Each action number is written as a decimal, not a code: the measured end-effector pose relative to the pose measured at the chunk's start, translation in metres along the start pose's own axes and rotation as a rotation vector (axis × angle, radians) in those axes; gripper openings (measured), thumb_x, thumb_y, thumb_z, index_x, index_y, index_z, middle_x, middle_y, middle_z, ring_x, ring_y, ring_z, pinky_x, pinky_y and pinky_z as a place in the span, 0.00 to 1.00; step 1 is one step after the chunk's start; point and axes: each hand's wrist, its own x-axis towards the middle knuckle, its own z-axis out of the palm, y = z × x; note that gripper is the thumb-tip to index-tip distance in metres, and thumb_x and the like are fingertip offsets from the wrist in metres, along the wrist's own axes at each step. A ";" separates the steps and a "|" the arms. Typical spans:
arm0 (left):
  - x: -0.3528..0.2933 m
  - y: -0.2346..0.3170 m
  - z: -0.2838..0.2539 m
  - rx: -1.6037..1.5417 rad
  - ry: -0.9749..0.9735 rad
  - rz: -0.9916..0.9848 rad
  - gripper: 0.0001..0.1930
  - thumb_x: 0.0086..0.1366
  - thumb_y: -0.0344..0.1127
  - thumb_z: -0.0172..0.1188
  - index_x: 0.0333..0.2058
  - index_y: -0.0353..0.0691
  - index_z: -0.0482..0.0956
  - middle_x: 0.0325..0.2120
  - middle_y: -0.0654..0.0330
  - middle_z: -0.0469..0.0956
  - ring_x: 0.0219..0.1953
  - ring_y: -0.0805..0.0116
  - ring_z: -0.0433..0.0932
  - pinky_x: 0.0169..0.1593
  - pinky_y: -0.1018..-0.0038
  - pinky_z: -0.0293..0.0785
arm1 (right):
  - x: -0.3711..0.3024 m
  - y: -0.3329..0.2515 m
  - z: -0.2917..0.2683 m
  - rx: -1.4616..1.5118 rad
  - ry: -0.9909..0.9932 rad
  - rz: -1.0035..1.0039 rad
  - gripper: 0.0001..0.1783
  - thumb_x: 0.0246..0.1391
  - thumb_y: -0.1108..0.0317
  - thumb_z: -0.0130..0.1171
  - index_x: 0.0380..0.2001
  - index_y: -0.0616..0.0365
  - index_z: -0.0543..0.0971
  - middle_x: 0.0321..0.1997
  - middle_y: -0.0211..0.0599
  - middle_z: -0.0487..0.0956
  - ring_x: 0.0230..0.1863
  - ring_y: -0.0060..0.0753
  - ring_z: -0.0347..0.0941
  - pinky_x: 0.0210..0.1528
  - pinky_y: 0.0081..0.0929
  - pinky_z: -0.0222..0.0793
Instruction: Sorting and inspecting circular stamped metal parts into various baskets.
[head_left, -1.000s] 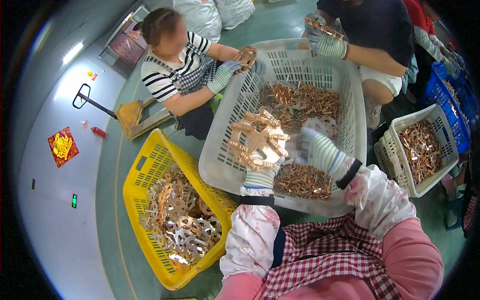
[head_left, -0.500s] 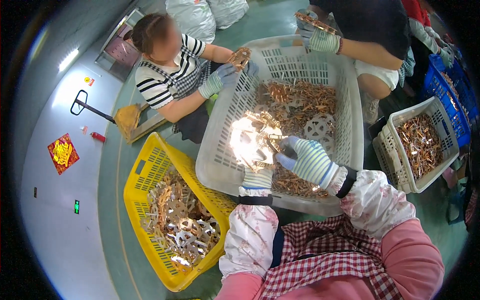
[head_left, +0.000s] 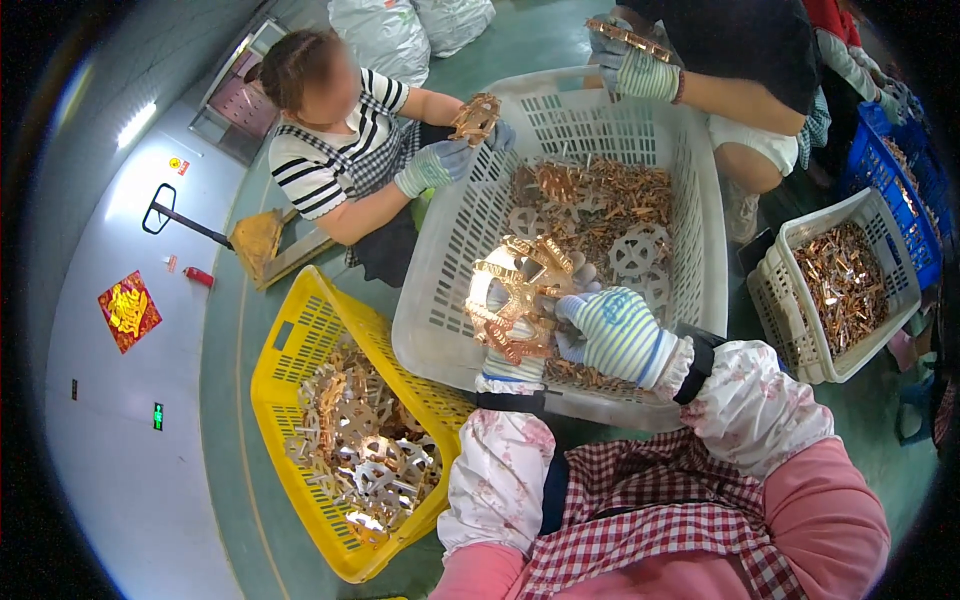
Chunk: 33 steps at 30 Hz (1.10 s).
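Observation:
Both my hands wear striped work gloves over the white bin. My left hand [head_left: 515, 368] grips a shiny copper-coloured round metal frame [head_left: 497, 270] with cut-outs from below; the frame covers most of its fingers. On the frame's right side, the fingers of my right hand [head_left: 622, 335] are closed at its edge, and any small piece between them is too small to make out. Below lie many small copper-coloured metal strips [head_left: 640, 195] and a flat silvery cut-out plate [head_left: 638, 255] in the white perforated bin [head_left: 440, 300].
At my left stands a tilted yellow basket [head_left: 285, 400] heaped with silvery and copper frames. A smaller white basket [head_left: 790, 300] of metal pieces and a blue crate [head_left: 870, 150] are at the right. Two people across the bin hold similar frames; a pallet jack [head_left: 262, 245] stands behind.
The frame in my left hand has turned, and its bright glare has faded so its cut-outs show. My right hand has shifted slightly along its right edge.

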 end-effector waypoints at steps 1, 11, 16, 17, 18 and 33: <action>0.012 -0.014 -0.017 -0.031 0.005 -0.020 0.33 0.70 0.55 0.38 0.65 0.39 0.53 0.60 0.49 0.64 0.59 0.55 0.67 0.60 0.62 0.68 | -0.004 0.005 -0.001 0.035 -0.017 0.069 0.12 0.46 0.67 0.64 0.33 0.59 0.76 0.26 0.45 0.79 0.28 0.46 0.79 0.28 0.34 0.74; 0.030 -0.027 -0.033 -0.386 -0.161 -0.035 0.34 0.67 0.56 0.43 0.64 0.39 0.57 0.58 0.45 0.65 0.57 0.50 0.69 0.57 0.55 0.71 | -0.008 0.007 -0.004 0.014 -0.064 0.200 0.16 0.50 0.60 0.63 0.36 0.61 0.75 0.24 0.49 0.78 0.27 0.47 0.79 0.27 0.36 0.74; 0.026 -0.025 -0.001 -0.099 0.154 0.285 0.31 0.68 0.56 0.39 0.61 0.38 0.61 0.53 0.42 0.70 0.48 0.48 0.75 0.48 0.57 0.78 | -0.009 0.015 0.005 0.182 0.004 0.297 0.18 0.51 0.61 0.62 0.37 0.65 0.74 0.25 0.53 0.77 0.29 0.51 0.79 0.31 0.39 0.74; 0.025 -0.022 0.011 -0.320 0.034 0.146 0.29 0.69 0.54 0.40 0.58 0.36 0.64 0.50 0.42 0.72 0.47 0.48 0.76 0.47 0.57 0.78 | -0.011 0.019 0.002 0.158 -0.020 0.338 0.21 0.50 0.58 0.60 0.39 0.66 0.75 0.27 0.58 0.77 0.30 0.54 0.78 0.33 0.40 0.74; 0.020 -0.014 0.022 -0.192 -0.085 0.149 0.28 0.69 0.52 0.41 0.57 0.36 0.66 0.47 0.42 0.74 0.46 0.47 0.76 0.46 0.58 0.79 | -0.012 0.013 0.002 0.133 0.002 0.327 0.21 0.51 0.57 0.60 0.39 0.65 0.75 0.25 0.55 0.77 0.28 0.53 0.78 0.32 0.41 0.74; 0.031 -0.010 0.012 -0.454 -0.201 0.045 0.22 0.69 0.52 0.41 0.55 0.50 0.68 0.55 0.52 0.70 0.56 0.48 0.70 0.50 0.32 0.69 | -0.009 0.054 -0.038 -0.086 0.214 0.307 0.17 0.49 0.62 0.65 0.40 0.59 0.78 0.32 0.48 0.81 0.34 0.48 0.79 0.34 0.35 0.75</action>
